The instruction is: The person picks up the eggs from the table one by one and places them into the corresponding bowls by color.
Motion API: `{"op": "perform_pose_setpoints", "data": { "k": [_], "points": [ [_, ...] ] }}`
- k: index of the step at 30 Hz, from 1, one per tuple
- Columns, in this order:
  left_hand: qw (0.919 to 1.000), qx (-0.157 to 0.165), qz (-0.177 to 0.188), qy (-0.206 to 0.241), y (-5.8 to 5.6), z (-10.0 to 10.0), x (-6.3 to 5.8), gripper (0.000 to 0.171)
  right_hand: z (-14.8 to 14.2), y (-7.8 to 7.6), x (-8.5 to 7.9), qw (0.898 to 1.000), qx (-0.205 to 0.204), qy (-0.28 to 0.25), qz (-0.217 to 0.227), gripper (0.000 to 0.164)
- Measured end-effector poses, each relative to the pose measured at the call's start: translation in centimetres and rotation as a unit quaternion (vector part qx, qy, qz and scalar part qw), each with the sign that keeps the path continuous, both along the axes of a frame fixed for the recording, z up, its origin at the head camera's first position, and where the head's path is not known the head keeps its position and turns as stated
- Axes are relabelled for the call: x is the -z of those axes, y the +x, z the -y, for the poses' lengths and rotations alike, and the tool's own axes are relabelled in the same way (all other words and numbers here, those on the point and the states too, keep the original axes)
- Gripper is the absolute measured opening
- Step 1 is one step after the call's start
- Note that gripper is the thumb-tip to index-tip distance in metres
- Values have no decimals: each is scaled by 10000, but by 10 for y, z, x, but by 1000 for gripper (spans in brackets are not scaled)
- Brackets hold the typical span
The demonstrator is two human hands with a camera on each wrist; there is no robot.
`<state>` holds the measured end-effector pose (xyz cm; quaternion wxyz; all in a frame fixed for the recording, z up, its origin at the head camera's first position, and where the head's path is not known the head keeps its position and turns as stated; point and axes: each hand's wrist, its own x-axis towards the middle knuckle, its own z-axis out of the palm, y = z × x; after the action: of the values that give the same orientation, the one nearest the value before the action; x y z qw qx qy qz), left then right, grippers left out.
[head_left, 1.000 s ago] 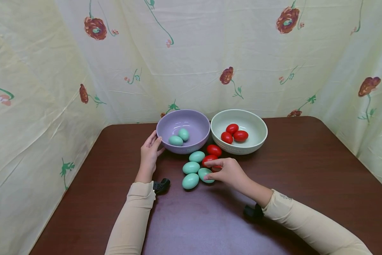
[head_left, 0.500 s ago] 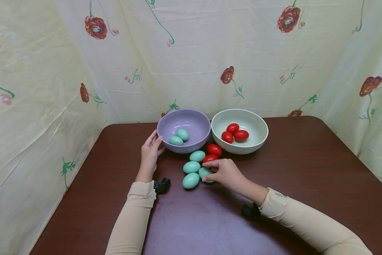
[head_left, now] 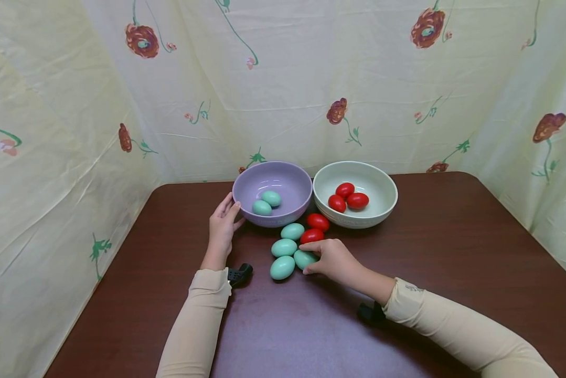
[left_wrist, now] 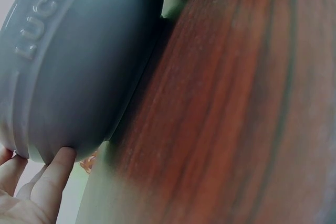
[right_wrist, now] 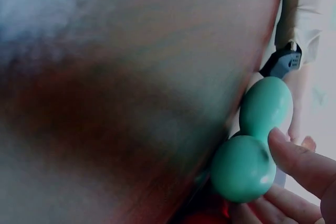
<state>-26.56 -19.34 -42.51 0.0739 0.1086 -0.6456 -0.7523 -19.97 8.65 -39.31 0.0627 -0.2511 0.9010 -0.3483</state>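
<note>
In the head view my left hand (head_left: 222,227) is at the left side of a purple bowl (head_left: 296,181), thumb and fingertips against its outside near the rim. The left wrist view shows fingers (left_wrist: 52,179) touching the wall of that bowl (left_wrist: 94,66), which has raised lettering. Two mint green eggs (head_left: 270,198) lie inside it. My right hand (head_left: 341,264) pinches another green egg (head_left: 303,259) between thumb and fingers, low at the table. Several more green eggs (head_left: 284,248) lie left of and beyond it, and red eggs (head_left: 318,222) lie behind the right hand's fingers.
A pale green bowl (head_left: 382,191) holding three red eggs (head_left: 357,201) stands right beside the purple one. Both are near the back edge of the dark wooden table (head_left: 452,236), before a flowered cloth (head_left: 283,105). Black cameras (head_left: 239,275) sit at the wrists.
My right hand has come down slightly, its thumb and index finger closing round the green egg. The green eggs in the purple bowl have shifted a little. The left hand stays on the bowl.
</note>
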Motion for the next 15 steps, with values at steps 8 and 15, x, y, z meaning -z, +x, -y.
{"op": "perform_pose_setpoints", "data": {
  "k": [8,15],
  "points": [
    [10000,-16,-49,17,0,0,-1,56,-1,-2,2,9996,-12,217,-206,46],
    [10000,-19,-30,22,0,1,0,55,0,-3,-9,9990,277,-242,272,43]
  ]
}}
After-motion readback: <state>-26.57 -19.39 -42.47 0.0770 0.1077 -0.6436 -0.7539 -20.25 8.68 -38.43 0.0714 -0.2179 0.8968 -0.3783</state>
